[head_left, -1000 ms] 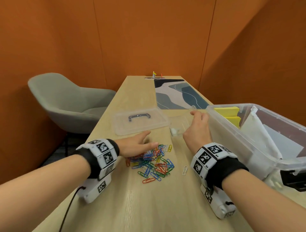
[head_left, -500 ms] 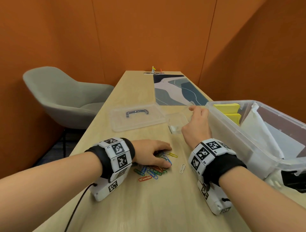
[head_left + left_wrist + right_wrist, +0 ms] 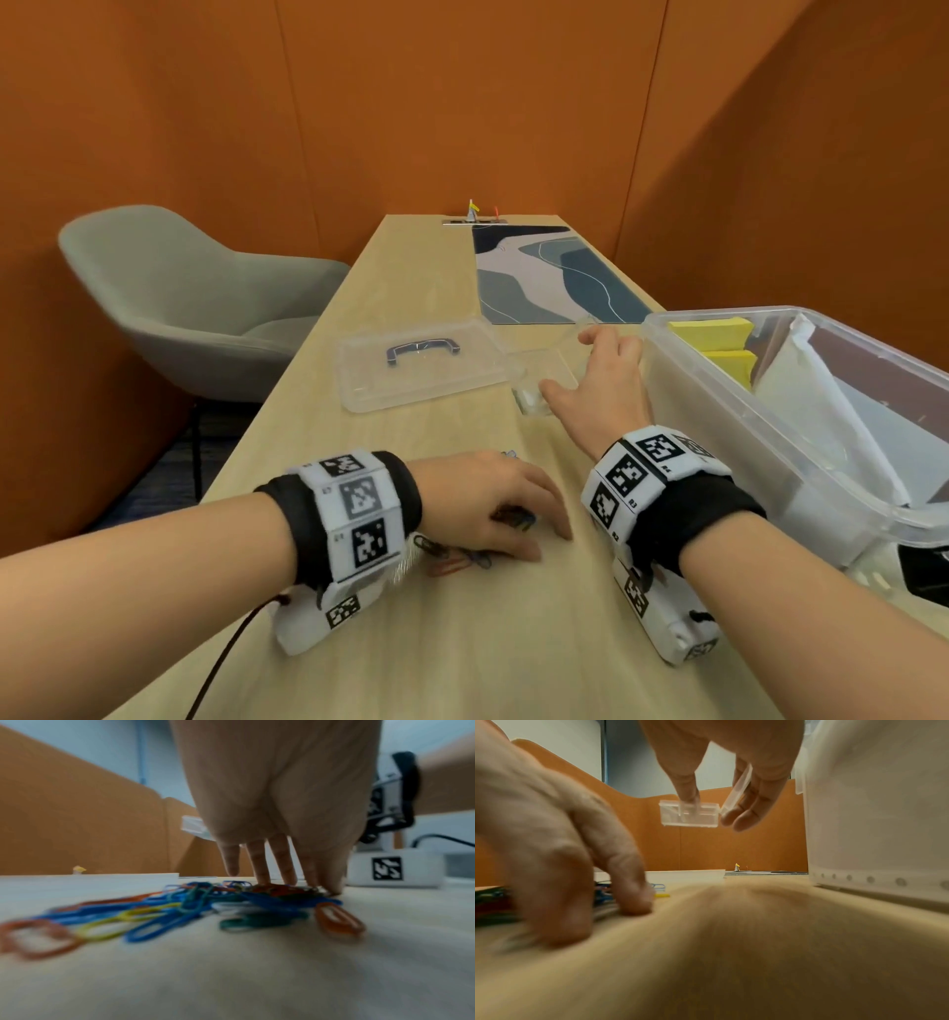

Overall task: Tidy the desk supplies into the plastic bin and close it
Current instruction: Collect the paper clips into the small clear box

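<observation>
Raking coloured paper clips (image 3: 195,902) together under its palm, the left hand (image 3: 488,506) lies on the desk (image 3: 462,642) with fingers curled down onto the pile, some clips trailing out behind its wrist. Ahead of it and to its right, the right hand (image 3: 601,390) pinches a small clear box (image 3: 689,813) by its open hinged lid, lifted off the desk. Just right of that hand stands the plastic bin (image 3: 770,411), its lid (image 3: 421,365) lying off to the left. The likely trouble is spillage: loose, slippery clips could escape the left fingers (image 3: 259,860), and the tilted box might tip them out.
</observation>
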Demonstrator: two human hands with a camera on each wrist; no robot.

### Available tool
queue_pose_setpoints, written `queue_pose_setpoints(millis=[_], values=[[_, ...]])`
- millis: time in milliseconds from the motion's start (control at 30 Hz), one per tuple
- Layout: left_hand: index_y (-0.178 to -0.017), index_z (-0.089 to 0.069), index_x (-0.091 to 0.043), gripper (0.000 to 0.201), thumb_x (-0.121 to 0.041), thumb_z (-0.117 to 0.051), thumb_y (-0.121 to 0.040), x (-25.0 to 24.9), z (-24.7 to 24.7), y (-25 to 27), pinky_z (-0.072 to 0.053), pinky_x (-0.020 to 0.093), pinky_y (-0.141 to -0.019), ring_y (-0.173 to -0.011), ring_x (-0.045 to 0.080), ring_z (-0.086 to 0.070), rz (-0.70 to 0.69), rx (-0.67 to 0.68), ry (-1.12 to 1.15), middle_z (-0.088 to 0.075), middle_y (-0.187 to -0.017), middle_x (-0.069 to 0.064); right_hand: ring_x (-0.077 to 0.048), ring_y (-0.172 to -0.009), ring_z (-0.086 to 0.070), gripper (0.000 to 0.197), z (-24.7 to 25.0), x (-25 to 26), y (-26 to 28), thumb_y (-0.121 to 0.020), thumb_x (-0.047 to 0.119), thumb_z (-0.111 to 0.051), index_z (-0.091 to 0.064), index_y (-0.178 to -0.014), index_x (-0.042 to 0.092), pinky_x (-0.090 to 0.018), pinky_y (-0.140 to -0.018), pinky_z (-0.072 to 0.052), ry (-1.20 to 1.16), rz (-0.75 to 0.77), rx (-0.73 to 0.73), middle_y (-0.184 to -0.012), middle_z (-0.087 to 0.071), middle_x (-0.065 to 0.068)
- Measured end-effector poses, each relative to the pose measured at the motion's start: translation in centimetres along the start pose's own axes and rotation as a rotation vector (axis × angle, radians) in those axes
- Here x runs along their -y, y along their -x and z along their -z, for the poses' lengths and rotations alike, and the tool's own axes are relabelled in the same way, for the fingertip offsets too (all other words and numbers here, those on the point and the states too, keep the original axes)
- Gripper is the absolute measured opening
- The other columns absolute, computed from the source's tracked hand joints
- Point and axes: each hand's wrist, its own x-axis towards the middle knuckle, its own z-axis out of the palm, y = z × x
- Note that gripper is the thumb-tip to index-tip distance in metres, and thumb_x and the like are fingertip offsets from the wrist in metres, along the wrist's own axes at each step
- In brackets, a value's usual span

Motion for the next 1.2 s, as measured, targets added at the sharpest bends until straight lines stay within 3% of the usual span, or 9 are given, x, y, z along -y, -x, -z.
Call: queue_pose_setpoints(millis=[133, 233, 367, 500, 600, 700, 900, 1133, 1200], values=[[-0.110, -0.067, -0.018, 0.025, -0.025, -0.060, -0.088, 1.8, 0.4, 2.0, -0.039, 0.020, -0.097, -0.105, 0.009, -0.055, 0.072, -0.099, -0.014, -0.064, -0.115, -0.003, -0.020, -0.081, -0.046, 0.055, -0.4, -0.3, -0.4, -0.081, 0.008, -0.063, -0.037, -0.128, 0.017, -0.028, -0.074, -0.040, -0.004, -0.020, 0.039, -0.128, -0.032, -0.008], [-0.118, -0.061, -0.025, 0.034, -0.039, -0.060, -0.087, 2.0, 0.8, 2.0, -0.031, 0.013, -0.102, -0.113, 0.004, -0.046, 0.167, -0.237, 0.004, -0.054, -0.125, -0.005, -0.019, -0.080, -0.047, 0.056, -0.5, -0.5, -0.5, -0.082, -0.002, -0.059, -0.038, -0.129, 0.020, -0.025, -0.075, -0.039, -0.022, -0.028, 0.036, -0.129, -0.032, -0.009], [-0.140, -0.030, -0.039, 0.074, -0.063, -0.059, -0.076, 2.7, 1.5, 1.2, -0.017, 0.029, -0.116, -0.139, 0.011, -0.019, 0.438, 0.032, 0.008, -0.023, -0.150, -0.011, -0.017, -0.082, -0.044, 0.059, -0.4, -0.6, -0.6, -0.082, -0.005, -0.057, -0.038, -0.132, 0.020, -0.022, -0.077, -0.036, -0.048, -0.037, 0.031, -0.132, -0.032, -0.008], [-0.138, -0.028, -0.045, 0.086, -0.061, -0.071, -0.065, 2.4, 1.4, 1.7, -0.014, 0.034, -0.118, -0.139, 0.008, -0.013, 0.390, 0.147, -0.005, -0.019, -0.151, -0.018, -0.015, -0.096, -0.045, 0.061, -0.2, -0.6, -0.4, -0.081, 0.012, -0.067, -0.037, -0.134, 0.019, -0.020, -0.082, -0.033, -0.114, -0.011, 0.038, -0.134, -0.033, -0.005], [-0.134, -0.038, -0.045, 0.078, -0.050, -0.076, -0.066, 2.4, 1.3, 2.9, -0.018, 0.022, -0.113, -0.131, 0.004, -0.021, 0.342, 0.105, -0.013, -0.029, -0.144, -0.018, -0.010, -0.101, -0.042, 0.074, -0.1, -0.3, -0.2, -0.073, 0.032, -0.076, -0.037, -0.135, 0.019, -0.021, -0.085, -0.032, -0.167, 0.011, 0.050, -0.133, -0.034, -0.002], [-0.127, -0.051, -0.041, 0.057, -0.040, -0.073, -0.074, 3.0, 1.5, 3.7, -0.021, 0.006, -0.100, -0.121, 0.004, -0.032, 0.318, 0.032, 0.027, -0.040, -0.135, -0.014, -0.015, -0.115, -0.044, 0.080, 0.0, -0.2, 0.0, -0.068, 0.040, -0.077, -0.037, -0.134, 0.019, -0.021, -0.087, -0.031, -0.195, 0.003, 0.074, -0.134, -0.035, -0.001], [-0.105, -0.068, -0.032, 0.030, -0.027, -0.074, -0.076, 3.5, 1.5, 3.6, -0.040, 0.027, -0.101, -0.107, 0.008, -0.053, 0.355, -0.047, 0.175, -0.055, -0.115, -0.009, -0.019, -0.120, -0.044, 0.093, -0.1, -0.2, 0.1, -0.064, 0.032, -0.083, -0.031, -0.139, 0.016, -0.026, -0.096, -0.036, -0.146, -0.023, 0.157, -0.138, -0.030, -0.003], [-0.103, -0.071, -0.019, 0.024, -0.020, -0.072, -0.078, 3.5, 1.5, 3.3, -0.043, 0.026, -0.091, -0.096, 0.013, -0.058, 0.417, -0.158, 0.144, -0.064, -0.101, -0.003, -0.017, -0.118, -0.044, 0.089, -0.3, -0.6, -0.1, -0.060, 0.032, -0.085, -0.037, -0.132, 0.015, -0.021, -0.087, -0.032, -0.143, -0.006, 0.158, -0.134, -0.034, -0.003], [-0.101, -0.071, -0.018, 0.023, -0.019, -0.072, -0.078, 3.6, 1.6, 3.3, -0.044, 0.025, -0.089, -0.093, 0.011, -0.058, 0.403, -0.228, 0.156, -0.065, -0.097, -0.003, -0.014, -0.109, -0.043, 0.088, -0.3, -0.6, 0.0, -0.057, 0.035, -0.086, -0.039, -0.129, 0.015, -0.020, -0.086, -0.031, -0.144, 0.009, 0.160, -0.130, -0.035, -0.002]])
